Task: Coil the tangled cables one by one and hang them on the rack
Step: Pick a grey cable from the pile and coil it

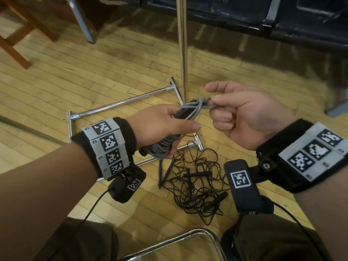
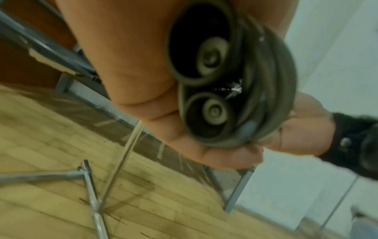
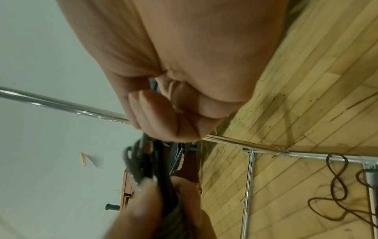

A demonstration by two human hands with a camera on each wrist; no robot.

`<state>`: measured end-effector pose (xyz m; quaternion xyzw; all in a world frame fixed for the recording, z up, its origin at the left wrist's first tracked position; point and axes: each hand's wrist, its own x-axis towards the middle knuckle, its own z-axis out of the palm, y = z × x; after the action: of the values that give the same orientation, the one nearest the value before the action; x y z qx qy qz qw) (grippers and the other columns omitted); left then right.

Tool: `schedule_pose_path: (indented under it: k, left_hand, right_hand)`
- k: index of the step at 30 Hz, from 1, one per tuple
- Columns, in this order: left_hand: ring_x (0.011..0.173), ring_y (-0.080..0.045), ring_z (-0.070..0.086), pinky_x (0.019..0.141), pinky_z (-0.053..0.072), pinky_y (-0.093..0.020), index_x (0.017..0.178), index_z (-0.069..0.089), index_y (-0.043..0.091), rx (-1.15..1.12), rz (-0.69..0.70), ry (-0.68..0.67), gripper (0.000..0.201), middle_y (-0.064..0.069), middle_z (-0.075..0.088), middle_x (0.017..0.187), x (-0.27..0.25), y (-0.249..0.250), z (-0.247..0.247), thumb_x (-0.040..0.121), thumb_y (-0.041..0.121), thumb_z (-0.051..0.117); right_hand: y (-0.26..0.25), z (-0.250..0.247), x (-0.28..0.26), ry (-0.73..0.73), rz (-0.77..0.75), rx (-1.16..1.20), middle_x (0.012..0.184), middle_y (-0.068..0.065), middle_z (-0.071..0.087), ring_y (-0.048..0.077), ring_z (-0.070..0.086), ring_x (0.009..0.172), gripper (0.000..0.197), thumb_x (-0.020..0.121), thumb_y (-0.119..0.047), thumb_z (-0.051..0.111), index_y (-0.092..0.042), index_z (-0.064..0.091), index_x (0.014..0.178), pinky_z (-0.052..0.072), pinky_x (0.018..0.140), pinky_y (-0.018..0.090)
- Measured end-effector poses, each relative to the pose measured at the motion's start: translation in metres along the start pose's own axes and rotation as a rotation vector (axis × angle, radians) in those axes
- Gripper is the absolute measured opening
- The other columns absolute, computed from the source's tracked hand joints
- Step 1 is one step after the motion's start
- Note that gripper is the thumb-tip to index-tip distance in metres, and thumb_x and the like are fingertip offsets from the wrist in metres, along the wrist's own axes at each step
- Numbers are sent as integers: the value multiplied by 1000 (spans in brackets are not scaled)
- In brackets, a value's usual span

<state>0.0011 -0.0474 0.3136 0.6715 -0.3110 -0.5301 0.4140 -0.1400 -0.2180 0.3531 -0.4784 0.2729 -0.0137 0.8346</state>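
Step in hand: you are finishing the coil of the grey cable point(image 1: 169, 136), by my reading tying off its loose end before it goes on the rack.
Left hand: your left hand point(image 1: 160, 127), at the centre of the head view, has its fingers and thumb wrapped round the bundled grey cable; the left wrist view shows the loops end-on against your palm, blurred.
Right hand: your right hand point(image 1: 243, 113), right of centre, pinches the grey cable's free end between thumb and forefinger just beside the top of the bundle, the other fingers curled in.
Grey cable: it is held in the air between both hands, above the rack's base; the strands cross at the top, near your right fingertips.
Rack: the chrome upright pole point(image 1: 182, 48) rises out of the top centre of the frame, and the chrome base frame point(image 1: 120, 102) lies on the wooden floor point(image 1: 56, 87). The hanging bar is not in view.
Still to do: a tangled black cable point(image 1: 195, 183) lies on the floor at lower centre, against the base frame's near corner.
Next move: likely pull the end snug through the loops, keeping your left grip firm so the coil does not spring apart, then lift it to the rack.
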Motion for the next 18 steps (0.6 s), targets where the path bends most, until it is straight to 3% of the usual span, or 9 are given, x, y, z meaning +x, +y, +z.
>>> schedule_pose_path:
  k: [4,7,10,12,14,16,18]
  left_hand:
    - [50,-7,67,46,50,-23,93,58,40,585,-64,217,16,3,71,66,-1,-2,1,95,54,67]
    - [61,-6,57,49,37,-22,103,51,37,943,-69,306,13,8,60,74,-1,-6,7,101,50,56]
    - [63,-7,52,50,33,-24,102,42,39,1054,-17,360,11,9,56,74,-1,-10,16,104,45,50]
    - [61,-4,52,49,32,-21,101,43,40,987,4,356,13,10,56,73,0,-13,21,103,49,52]
    - [62,-3,58,51,39,-20,104,46,41,781,-16,315,24,12,60,76,1,-12,23,96,61,56]
    - [73,-11,69,62,57,-34,121,51,38,440,-27,283,48,9,67,85,2,-9,22,84,67,57]
    - [96,-25,72,88,60,-55,130,55,34,121,-12,264,60,0,71,98,4,-6,22,75,60,58]
  right_hand:
    - [1,0,4,31,46,37,75,9,51,10,34,46,27,97,6,40,-10,51,116,27,39,21]
    - [0,0,5,41,59,18,73,8,50,10,32,44,23,97,5,40,-11,50,110,23,37,21]
    - [-4,-3,3,60,46,-10,70,7,49,9,30,42,20,98,4,40,-13,48,107,19,37,21]
    - [-5,-3,3,74,-12,-3,72,7,52,10,35,44,19,98,2,44,-12,49,111,23,38,22]
    - [-2,1,3,84,-86,41,77,6,59,12,46,51,19,99,-2,50,-7,54,118,35,44,23]
    - [3,6,3,103,-133,92,85,5,66,14,56,61,25,100,-7,54,-3,60,124,46,54,25]
    - [10,10,5,119,-158,98,92,7,66,15,59,67,28,100,-11,55,0,64,124,48,61,27]
